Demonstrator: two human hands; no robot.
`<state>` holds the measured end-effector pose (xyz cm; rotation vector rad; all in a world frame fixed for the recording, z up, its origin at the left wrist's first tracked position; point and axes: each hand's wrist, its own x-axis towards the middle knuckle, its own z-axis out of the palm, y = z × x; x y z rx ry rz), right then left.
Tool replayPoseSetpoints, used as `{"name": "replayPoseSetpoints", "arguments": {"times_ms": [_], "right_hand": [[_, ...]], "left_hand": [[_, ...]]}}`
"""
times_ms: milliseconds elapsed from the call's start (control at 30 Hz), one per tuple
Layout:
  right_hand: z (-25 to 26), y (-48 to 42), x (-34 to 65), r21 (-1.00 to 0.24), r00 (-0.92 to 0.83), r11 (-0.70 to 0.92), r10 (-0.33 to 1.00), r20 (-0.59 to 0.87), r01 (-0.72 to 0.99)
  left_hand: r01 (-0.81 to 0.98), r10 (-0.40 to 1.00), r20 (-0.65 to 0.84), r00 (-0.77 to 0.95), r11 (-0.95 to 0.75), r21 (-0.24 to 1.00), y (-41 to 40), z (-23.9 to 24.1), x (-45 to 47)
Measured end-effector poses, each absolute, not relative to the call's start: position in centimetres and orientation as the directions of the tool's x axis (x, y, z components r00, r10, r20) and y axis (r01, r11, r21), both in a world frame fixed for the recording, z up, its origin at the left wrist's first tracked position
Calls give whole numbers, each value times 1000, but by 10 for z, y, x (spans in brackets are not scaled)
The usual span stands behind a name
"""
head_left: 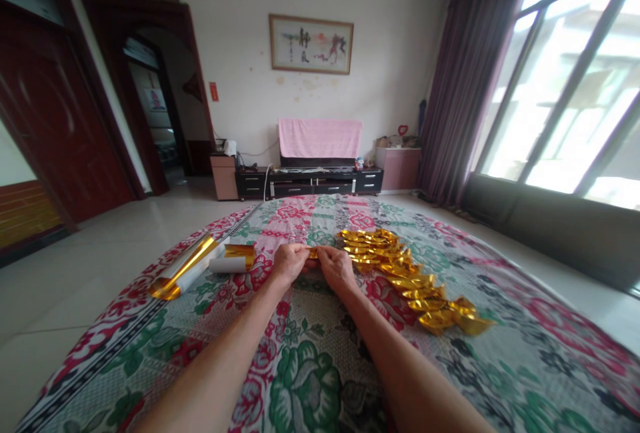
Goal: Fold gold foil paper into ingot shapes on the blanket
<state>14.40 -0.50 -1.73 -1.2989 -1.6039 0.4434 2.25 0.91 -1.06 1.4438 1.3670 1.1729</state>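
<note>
Between my two hands, just above the flowered cloth (pixel 305 379), is a small piece of gold foil paper (pixel 313 253). My left hand (pixel 291 263) pinches its left end and my right hand (pixel 336 266) pinches the right end, with the fingertips partly hidden. To the right, several folded gold paper ingots (pixel 420 286) lie in a curving row, the nearest ones close to my right forearm's side of the cloth. Left of my hands rests a large curled roll of gold paper (pixel 186 269), white on its other side. A smaller curled gold sheet (pixel 233 259) lies beside it.
Beyond the cloth's far edge stands a low black cabinet (pixel 320 183), with a pink towel (pixel 320 138) draped over something on it. A framed picture (pixel 311 44) hangs on the wall. Purple curtains (pixel 465 79) and a window are at the right; a dark red door (pixel 60 106) is at the left.
</note>
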Motion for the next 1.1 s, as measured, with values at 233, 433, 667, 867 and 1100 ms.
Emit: {"name": "replayPoseSetpoints", "arguments": {"times_ms": [233,433,667,867,1100], "right_hand": [[-16,-4,143,-771,104,308,895,433,557],[-17,-5,143,-758,104,326,883,458,565],[-18,-5,144,-742,81,355,874,479,569],[-17,-6,144,-720,49,371,871,489,586],[-20,-5,144,-719,46,368,874,485,589]], "left_hand": [[386,980,195,-42,-164,908,12,-19,23],[421,971,226,-78,-174,890,13,-21,24],[319,983,176,-47,-153,935,14,-20,22],[321,985,161,-69,-131,938,10,-16,24],[366,982,184,-54,-152,918,16,-23,22]]}}
